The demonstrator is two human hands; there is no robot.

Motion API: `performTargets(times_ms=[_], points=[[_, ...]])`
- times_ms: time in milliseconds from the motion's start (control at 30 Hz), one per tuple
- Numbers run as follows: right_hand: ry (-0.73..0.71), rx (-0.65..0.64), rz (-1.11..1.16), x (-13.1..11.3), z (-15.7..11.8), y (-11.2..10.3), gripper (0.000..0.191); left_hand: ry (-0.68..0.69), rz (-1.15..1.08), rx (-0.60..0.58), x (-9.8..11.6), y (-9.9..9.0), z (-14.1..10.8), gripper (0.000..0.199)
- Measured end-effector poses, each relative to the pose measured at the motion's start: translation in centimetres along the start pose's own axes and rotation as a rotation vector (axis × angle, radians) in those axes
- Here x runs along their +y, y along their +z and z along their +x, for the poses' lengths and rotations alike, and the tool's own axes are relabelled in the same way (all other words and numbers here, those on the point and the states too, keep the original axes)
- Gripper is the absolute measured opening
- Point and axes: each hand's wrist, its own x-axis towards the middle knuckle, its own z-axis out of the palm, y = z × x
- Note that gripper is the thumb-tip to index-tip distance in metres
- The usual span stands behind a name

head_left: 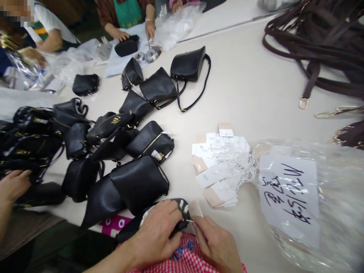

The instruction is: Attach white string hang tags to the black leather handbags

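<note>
A worker's left hand curls, half closed, over a black bag at the near edge of a table, while the right hand, just beside it, pinches a pale tag and white string between closed fingertips. More black handbags crowd the left; loose tags lie right. On the far side, a co-worker's hand touches another bag.
</note>
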Motion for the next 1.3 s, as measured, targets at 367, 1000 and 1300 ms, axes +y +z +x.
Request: performTargets(times_ms=[367,1000,1300], points=[[-0.029,-0.093,0.039,0.6,0.6,0.0,0.025,-0.151,-0.152,-0.028,0.2,0.2,0.0,0.027],[-0.026,-0.058,0.090,-0.1,1.9,-0.8,0.028,0.050,-0.002,0.188,0.1,0.9,0.0,0.025],[-0.011,-0.044,0.053,-0.7,2.1,-0.8,0.025,0.083,0.001,0.081,-0.2,0.0,0.3,0.025]])
